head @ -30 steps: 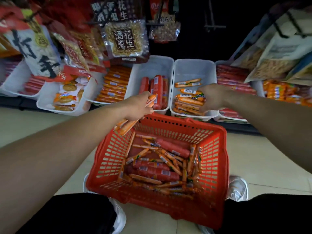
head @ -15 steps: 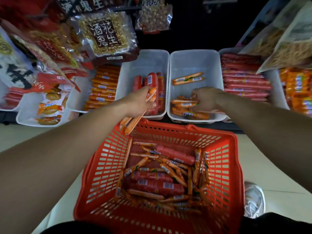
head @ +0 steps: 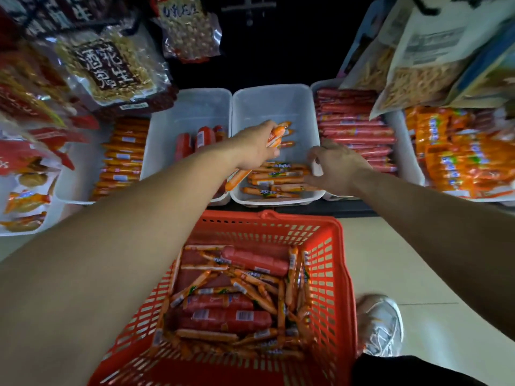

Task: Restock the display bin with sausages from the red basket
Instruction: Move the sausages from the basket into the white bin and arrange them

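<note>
The floor [head: 418,260] is smooth pale tile. A low shelf [head: 320,210] holds a row of white plastic bins [head: 192,110] under hanging snack bags [head: 111,71]. The red basket [head: 341,274] sits on the floor in front, its plastic walls full of slots. Inside lie sausages [head: 250,261], thin orange and fat red. The display bin [head: 274,104] has a pile [head: 278,178] of thin orange ones at its near end. Above it the left hand [head: 255,147] has its grip closed round a bunch [head: 277,133]. The right hand [head: 338,165] curls down onto the pile; I cannot tell if its grip holds one
</note>
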